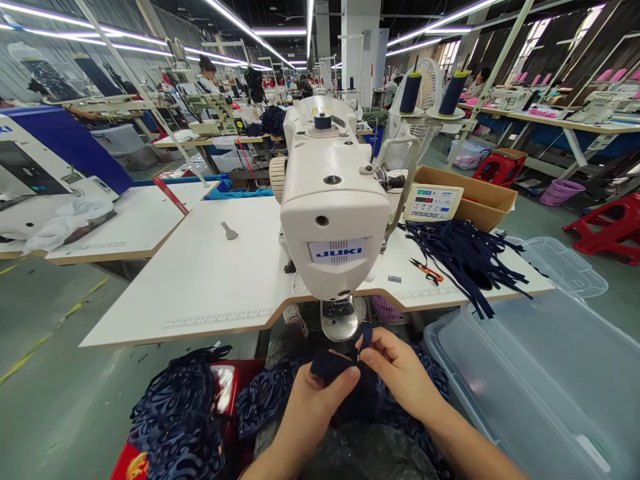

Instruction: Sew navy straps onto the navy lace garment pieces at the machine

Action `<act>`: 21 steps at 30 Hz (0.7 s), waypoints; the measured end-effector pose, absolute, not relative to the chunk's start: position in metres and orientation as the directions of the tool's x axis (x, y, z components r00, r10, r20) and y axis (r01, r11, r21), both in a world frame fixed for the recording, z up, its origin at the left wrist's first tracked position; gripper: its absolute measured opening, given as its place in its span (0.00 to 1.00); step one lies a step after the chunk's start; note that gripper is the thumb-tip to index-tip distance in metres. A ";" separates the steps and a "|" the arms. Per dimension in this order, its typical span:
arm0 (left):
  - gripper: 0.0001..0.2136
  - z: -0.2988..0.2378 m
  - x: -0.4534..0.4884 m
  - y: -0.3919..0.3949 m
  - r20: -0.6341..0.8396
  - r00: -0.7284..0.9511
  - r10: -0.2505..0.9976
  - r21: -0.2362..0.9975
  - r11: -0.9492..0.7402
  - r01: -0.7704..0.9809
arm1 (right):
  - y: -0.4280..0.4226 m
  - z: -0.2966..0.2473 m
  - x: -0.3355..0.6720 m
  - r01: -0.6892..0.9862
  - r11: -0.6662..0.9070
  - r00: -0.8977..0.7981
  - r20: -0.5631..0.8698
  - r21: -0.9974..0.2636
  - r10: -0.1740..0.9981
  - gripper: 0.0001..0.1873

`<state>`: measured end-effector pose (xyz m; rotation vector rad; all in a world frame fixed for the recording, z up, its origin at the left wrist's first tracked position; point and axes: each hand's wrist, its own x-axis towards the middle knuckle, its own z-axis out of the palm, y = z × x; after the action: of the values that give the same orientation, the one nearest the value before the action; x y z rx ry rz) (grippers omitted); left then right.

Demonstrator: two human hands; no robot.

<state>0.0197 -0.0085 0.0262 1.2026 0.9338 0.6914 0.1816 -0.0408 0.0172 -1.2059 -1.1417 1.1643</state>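
"As the work lies at the near side, below the sewing machine [335, 220], what do the hands hold?"

"The left hand [315, 403] pinches plain navy cloth [329, 366], thumb and fingers pressed together on it. The right hand [403, 373] has thumb and forefinger brought together on a narrow navy strip [366, 335], just to the right."

"Where exactly is the cloth?"

"Near middle, above the lap. Whether it and the strip are joined, I can't tell; dark overlaps dark."

"What could go wrong?"

"Slipping, I'd say. With so narrow a strip, a loose pinch could let it twist or drift askew. The matching colour could also hide a crooked edge."

"And around them?"

"On the left, patterned cloth [173, 407] is heaped on what looks like a red stool [229, 387]; a tug could topple the heap. On the right, tangled strips [457, 253] overhang the near edge of the bench [240, 267], so one snag could drag several down. The snips [427, 271] lie beside them, blades bare: a careless reach could mean a prick."
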 end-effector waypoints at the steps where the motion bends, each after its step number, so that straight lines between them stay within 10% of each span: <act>1: 0.08 0.025 0.021 -0.009 -0.302 0.494 0.815 0.929 0.368 -0.039 | -0.039 0.018 0.182 -0.035 -0.007 0.066 -0.009 -0.999 0.998 0.10; 21: 0.12 0.025 0.028 -0.010 -0.351 0.500 0.792 0.886 0.453 -0.096 | -0.027 0.026 0.185 0.091 -0.050 0.065 -0.044 -0.995 0.997 0.14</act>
<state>0.0277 -0.0104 0.0252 0.9425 0.8815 0.6455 0.1850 -0.0271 0.0256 -1.3413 -1.2074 1.1517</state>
